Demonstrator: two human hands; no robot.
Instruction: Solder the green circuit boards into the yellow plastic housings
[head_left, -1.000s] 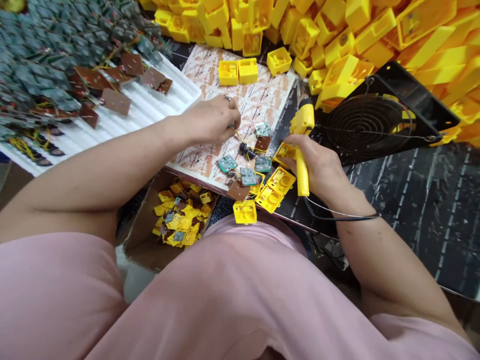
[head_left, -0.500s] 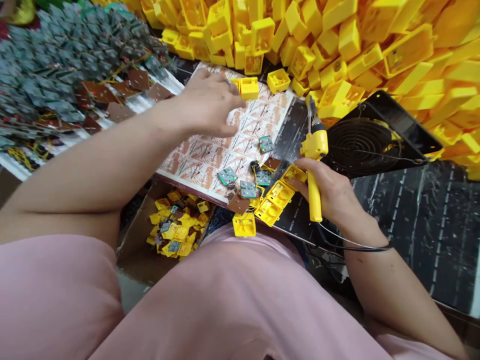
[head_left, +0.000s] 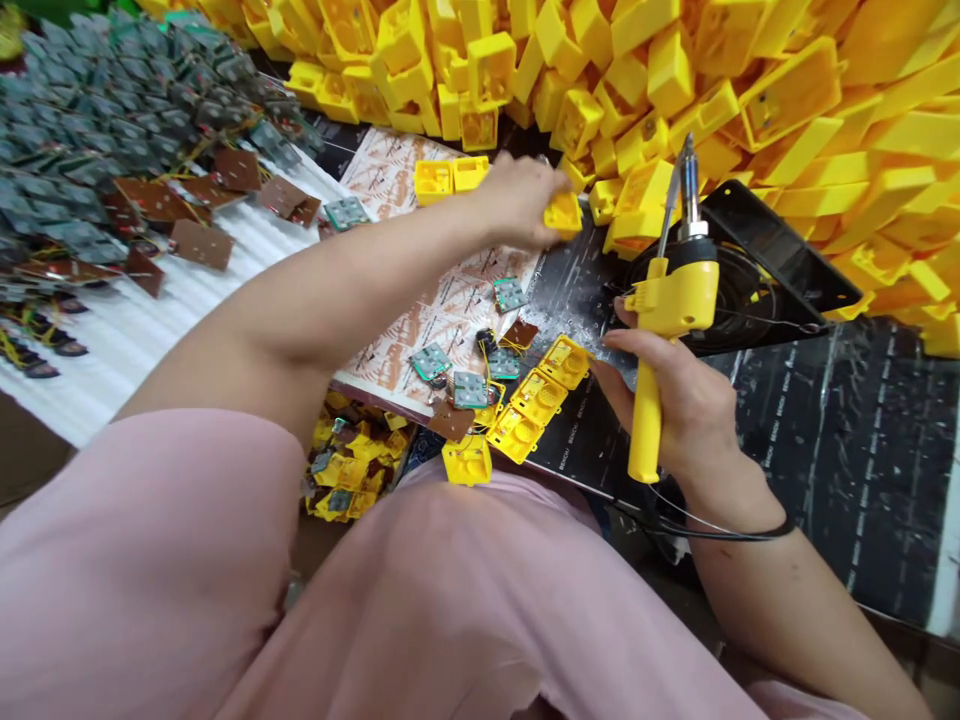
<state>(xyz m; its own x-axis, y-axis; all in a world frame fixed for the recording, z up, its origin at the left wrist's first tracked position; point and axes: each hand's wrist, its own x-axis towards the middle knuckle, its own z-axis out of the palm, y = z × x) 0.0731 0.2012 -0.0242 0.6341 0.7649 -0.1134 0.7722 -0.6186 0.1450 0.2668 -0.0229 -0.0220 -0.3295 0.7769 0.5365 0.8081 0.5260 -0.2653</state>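
Note:
My left hand (head_left: 525, 200) is closed on a small yellow case (head_left: 562, 215) at the upper middle, close to the heap of yellow cases. My right hand (head_left: 675, 390) grips a yellow soldering gun (head_left: 675, 300), its metal tip pointing up and away. Left of that hand, three open yellow cases (head_left: 527, 409) stand in a slanted row. Beside them lie green circuit boards (head_left: 470, 390) with wires and a brown board (head_left: 451, 421). One more yellow case (head_left: 467, 460) sits at the near edge. Two yellow cases (head_left: 452, 177) rest side by side left of my left hand.
Yellow cases (head_left: 570, 120) are heaped across the back. Many green boards (head_left: 112, 130) cover the left, on white foam (head_left: 262, 260). A black fan (head_left: 780, 260) stands behind the soldering gun. Below the table edge is a box of yellow parts (head_left: 352, 465).
My left hand has moved right from the two yellow cases and taken hold of a single case. My right hand, with the soldering gun, has shifted right, away from the row of cases.

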